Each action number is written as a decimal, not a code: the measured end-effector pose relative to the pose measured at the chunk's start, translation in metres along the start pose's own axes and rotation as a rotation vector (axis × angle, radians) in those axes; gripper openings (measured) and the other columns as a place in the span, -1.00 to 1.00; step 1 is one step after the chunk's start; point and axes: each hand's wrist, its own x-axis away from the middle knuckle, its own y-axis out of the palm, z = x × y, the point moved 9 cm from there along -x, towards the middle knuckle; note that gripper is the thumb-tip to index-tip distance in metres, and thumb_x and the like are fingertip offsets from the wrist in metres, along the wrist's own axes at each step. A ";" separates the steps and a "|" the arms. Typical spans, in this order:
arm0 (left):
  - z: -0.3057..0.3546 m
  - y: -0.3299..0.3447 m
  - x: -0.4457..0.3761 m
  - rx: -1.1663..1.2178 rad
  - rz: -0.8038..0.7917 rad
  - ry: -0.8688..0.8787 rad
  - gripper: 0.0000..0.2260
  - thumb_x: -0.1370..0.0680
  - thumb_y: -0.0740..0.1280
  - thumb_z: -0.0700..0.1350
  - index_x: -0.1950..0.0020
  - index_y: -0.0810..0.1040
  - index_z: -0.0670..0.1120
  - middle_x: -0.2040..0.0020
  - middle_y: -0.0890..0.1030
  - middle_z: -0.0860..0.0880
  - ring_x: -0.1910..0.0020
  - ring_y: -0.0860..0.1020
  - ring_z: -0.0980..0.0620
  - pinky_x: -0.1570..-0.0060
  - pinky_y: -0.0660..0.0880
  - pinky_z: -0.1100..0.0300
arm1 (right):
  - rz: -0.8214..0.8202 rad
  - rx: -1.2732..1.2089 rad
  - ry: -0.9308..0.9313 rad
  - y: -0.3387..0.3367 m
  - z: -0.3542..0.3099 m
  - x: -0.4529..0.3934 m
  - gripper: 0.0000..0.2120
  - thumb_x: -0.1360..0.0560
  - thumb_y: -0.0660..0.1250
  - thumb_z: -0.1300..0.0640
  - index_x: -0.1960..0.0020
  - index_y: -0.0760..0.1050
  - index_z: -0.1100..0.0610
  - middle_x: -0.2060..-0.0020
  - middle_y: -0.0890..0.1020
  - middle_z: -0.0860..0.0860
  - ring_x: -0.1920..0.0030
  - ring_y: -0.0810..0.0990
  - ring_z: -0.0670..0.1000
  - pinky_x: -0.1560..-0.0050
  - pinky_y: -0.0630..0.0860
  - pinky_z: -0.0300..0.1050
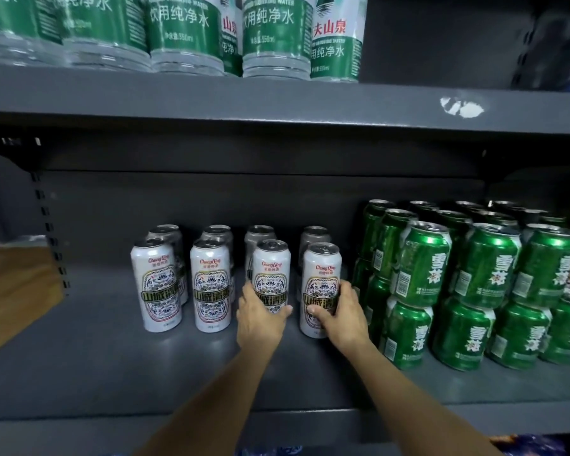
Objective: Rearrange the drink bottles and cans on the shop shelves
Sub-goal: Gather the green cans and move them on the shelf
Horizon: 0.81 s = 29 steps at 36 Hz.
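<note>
Down on the lower shelf (79,357): two hands at the front row of tall white cans. Left hand (260,319) wrapped round the third white can (272,268) from the left, fingers (249,296) curled on its left side, thumb pressed on its right. Right hand (341,312) gripped the fourth white can (320,278), fingers curled round its right side, thumb across the front label. Both cans upright; base of the third hidden behind the hand, so contact with the shelf impossible to tell. Stood further left, two more white cans (185,284), apart from each other, with a second row of four just behind. Stacked two high just to the right, green cans (487,291), several rows deep. Lined up on the upper shelf (277,100), water bottles (231,31) with green labels.
</note>
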 end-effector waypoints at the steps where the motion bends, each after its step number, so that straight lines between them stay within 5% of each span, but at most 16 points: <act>1: -0.001 0.000 -0.002 -0.002 0.002 0.009 -0.24 -0.34 0.55 0.00 -0.40 0.25 -0.13 -0.28 0.46 -0.16 -0.28 0.42 -0.16 -0.21 0.42 -0.07 | 0.001 -0.019 -0.005 0.001 0.000 -0.002 -0.42 -0.44 0.45 0.05 -0.35 0.28 0.12 -0.22 0.47 0.06 -0.22 0.47 0.09 -0.13 0.42 -0.06; 4: -0.002 -0.004 -0.004 0.000 0.016 0.027 -0.30 -0.33 0.56 -0.02 -0.36 0.31 -0.12 -0.21 0.52 -0.14 -0.20 0.50 -0.16 -0.14 0.47 -0.03 | 0.007 -0.063 -0.018 0.005 -0.001 -0.007 -0.38 -0.44 0.45 0.11 -0.41 0.26 0.13 -0.26 0.47 0.07 -0.24 0.46 0.08 -0.21 0.40 -0.07; 8: -0.001 -0.008 -0.005 0.010 0.028 0.025 -0.32 -0.33 0.57 -0.08 -0.36 0.35 -0.12 -0.24 0.35 -0.14 -0.14 0.51 -0.19 -0.14 0.42 0.06 | 0.021 -0.089 -0.027 0.008 0.001 -0.010 -0.30 -0.47 0.41 0.12 -0.50 0.14 0.12 -0.34 0.45 0.07 -0.31 0.44 0.08 -0.28 0.37 -0.08; 13: -0.001 -0.008 -0.005 0.016 0.049 0.036 -0.29 -0.34 0.57 -0.09 -0.40 0.32 -0.14 -0.22 0.34 -0.15 -0.19 0.46 -0.19 -0.21 0.38 0.05 | 0.080 -0.057 -0.012 0.014 0.005 0.002 -0.37 -0.54 0.31 0.04 -0.50 0.10 0.06 -0.35 0.45 0.02 -0.29 0.46 0.09 -0.08 0.38 -0.11; 17: 0.003 -0.008 0.005 0.030 0.083 0.064 -0.28 -0.39 0.53 -0.14 -0.45 0.24 -0.13 -0.27 0.34 -0.14 -0.26 0.42 -0.15 -0.21 0.37 0.05 | 0.117 -0.056 -0.013 0.017 0.008 0.004 -0.34 -0.55 0.29 0.03 -0.54 0.04 0.05 -0.40 0.40 0.02 -0.33 0.42 0.08 -0.13 0.38 -0.09; 23: 0.012 -0.048 0.032 0.083 0.353 0.174 -0.50 -0.41 0.43 -0.23 -0.31 0.37 -0.12 -0.11 0.42 -0.02 -0.15 0.46 -0.08 -0.01 0.47 -0.02 | 0.127 -0.097 -0.014 0.018 0.008 0.006 -0.32 -0.56 0.29 0.05 -0.56 0.02 0.08 -0.44 0.36 0.06 -0.37 0.39 0.10 -0.19 0.35 -0.09; 26: 0.008 -0.083 0.028 0.118 0.536 0.220 -0.50 -0.36 0.45 -0.28 -0.27 0.41 -0.19 -0.09 0.46 -0.12 -0.12 0.46 -0.14 -0.07 0.43 -0.09 | 0.318 -0.004 -0.093 0.003 -0.008 0.020 -0.40 -0.54 0.31 0.06 -0.50 0.18 0.15 -0.38 0.40 0.13 -0.35 0.36 0.13 -0.26 0.32 0.00; 29: -0.008 -0.104 0.008 0.081 0.554 0.137 -0.36 -0.35 0.52 -0.17 -0.37 0.34 -0.20 -0.22 0.43 -0.21 -0.22 0.39 -0.23 -0.19 0.34 -0.12 | 0.574 0.083 -0.409 -0.015 -0.064 0.047 -0.63 -0.48 0.23 0.01 -0.23 0.38 0.14 -0.08 0.51 0.06 -0.05 0.42 0.08 0.00 0.31 -0.06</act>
